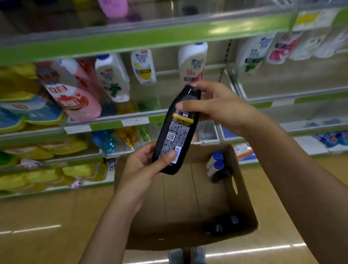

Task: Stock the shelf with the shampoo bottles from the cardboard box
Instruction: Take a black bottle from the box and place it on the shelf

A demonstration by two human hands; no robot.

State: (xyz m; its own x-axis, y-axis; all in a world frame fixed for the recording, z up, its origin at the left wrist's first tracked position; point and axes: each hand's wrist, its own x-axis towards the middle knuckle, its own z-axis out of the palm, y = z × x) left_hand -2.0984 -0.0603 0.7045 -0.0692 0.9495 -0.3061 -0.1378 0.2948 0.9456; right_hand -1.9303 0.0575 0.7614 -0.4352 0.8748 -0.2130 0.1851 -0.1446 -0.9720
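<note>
I hold a black shampoo bottle [177, 131] tilted in the air above the open cardboard box [180, 201], its back label with a gold band facing me. My left hand [144, 169] grips its bottom end, thumb across the label. My right hand [216, 106] grips its upper end near the cap. White bottles with blue caps [215, 163] lie against the box's far right wall. Dark bottles [225, 224] sit in its near right corner. The shelf [133, 39] with green edge strips stands in front, with white shampoo bottles [193, 63] on the middle level.
Pink bottles [73, 95] and yellow and blue refill packs [21, 113] fill the shelves at left. The middle shelf right of centre [301, 79] shows bare board. Low shelves hold small packets [334, 139]. The box sits on a wooden floor [42, 233]; my shoes [188, 260] are below it.
</note>
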